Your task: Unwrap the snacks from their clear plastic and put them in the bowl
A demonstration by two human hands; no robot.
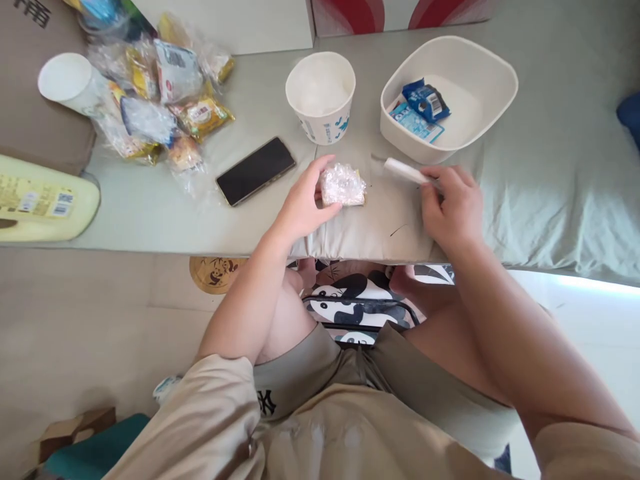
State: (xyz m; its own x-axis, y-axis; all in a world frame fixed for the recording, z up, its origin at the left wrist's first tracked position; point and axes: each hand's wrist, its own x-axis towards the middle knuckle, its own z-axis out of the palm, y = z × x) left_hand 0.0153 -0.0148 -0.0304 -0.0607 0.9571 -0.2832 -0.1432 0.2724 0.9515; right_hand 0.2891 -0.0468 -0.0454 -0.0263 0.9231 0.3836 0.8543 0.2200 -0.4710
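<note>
Just above the frame's centre, the left hand [300,204] is clasping a packet [344,185] between its fingers; to its right, the right hand [455,207] is pinching a white stick [406,171]. Higher up, a tub [324,128] and a basin [477,107] are standing on the surface [550,160], a phone [257,171] lying left of centre.

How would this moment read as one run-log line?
left hand: on plastic-wrapped bundle | right hand: holding white stick-like object | nearby: phone; white tub; white basin containing blue packets
</note>
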